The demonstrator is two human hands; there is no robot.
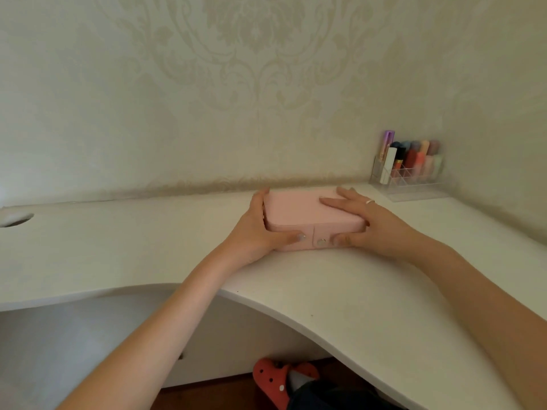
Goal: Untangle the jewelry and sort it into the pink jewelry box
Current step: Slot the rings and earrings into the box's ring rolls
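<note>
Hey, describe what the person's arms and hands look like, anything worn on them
Both forearms are bare, with no sleeves, watch or bracelet in view. The right hand wears a thin silver-coloured ring on one finger. The left hand shows no ring. The nails look short with a pale, light finish.

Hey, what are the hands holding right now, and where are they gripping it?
Both grip the closed pink jewelry box on the desk: left hand round its left end, right hand over its right end, thumbs on the front.
</note>
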